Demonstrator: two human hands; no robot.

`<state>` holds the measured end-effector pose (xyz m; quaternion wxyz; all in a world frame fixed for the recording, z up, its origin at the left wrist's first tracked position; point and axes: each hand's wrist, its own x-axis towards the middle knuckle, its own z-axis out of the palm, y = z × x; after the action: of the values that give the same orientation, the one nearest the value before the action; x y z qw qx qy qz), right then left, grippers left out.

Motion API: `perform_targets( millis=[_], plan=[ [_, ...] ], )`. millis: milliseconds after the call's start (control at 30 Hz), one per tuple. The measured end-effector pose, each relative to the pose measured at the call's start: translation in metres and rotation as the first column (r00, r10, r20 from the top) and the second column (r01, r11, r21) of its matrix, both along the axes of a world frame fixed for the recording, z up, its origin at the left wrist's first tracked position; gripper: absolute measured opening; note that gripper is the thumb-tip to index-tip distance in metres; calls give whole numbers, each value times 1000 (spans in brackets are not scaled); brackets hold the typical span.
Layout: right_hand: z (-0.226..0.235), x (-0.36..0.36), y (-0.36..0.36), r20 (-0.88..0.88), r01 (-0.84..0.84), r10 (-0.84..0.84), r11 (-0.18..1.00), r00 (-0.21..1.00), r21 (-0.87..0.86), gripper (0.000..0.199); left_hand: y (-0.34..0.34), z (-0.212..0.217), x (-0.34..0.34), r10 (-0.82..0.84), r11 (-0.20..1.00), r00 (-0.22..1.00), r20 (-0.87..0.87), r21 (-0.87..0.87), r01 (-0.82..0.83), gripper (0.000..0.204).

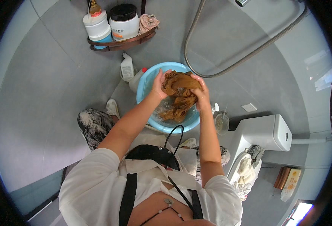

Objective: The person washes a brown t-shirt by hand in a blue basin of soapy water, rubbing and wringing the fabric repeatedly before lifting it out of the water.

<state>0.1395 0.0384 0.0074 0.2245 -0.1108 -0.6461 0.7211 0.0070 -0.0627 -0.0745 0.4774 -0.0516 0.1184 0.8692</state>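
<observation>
- Leaning over a wash basin, the person wears a white shirt (92, 180) with black straps (128, 197); a thin black cord (178, 129) loops out in front of the lap, near the basin's closest edge.
- Patterned trousers (94, 126) cover the legs, and a white shoe (112, 108) shows beyond the left knee.
- The left hand (160, 85) grips the left side of a wet brown cloth (184, 98), its thumb side turned up.
- The right hand (201, 92) is closed around the cloth's right side, fingers bent over the bunched fabric.
- The cloth is held above the light blue basin (145, 80), within its rim; its lower part hangs down toward the water (162, 110), and I cannot tell how far it dips in.
- Just right of the basin stands a clear jar (222, 124); farther right is a white toilet (254, 130) with white clothes (245, 171) and a grey cloth (255, 153) on it.
- Beyond the basin's left side are a red-capped container (135, 81) and a white bottle (127, 68).
- Farthest off, a brown shelf (124, 45) bears a black-lidded tub (124, 30), a white bucket (96, 27) and a pink cloth (148, 23); a metal hose (245, 60) droops on the right.
</observation>
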Motion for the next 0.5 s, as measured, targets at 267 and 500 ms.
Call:
perform_targets(
  millis=[267, 500],
  plan=[
    [-22, -4, -56, -74, 246, -289, 621, 955, 744, 36, 25, 6, -1, 67, 982, 921, -385, -139, -129, 30],
    [-44, -22, -34, -52, 360, -534, 492, 844, 792, 24, 19, 27, 26, 49, 813, 858, -511, -479, -332, 14]
  ],
)
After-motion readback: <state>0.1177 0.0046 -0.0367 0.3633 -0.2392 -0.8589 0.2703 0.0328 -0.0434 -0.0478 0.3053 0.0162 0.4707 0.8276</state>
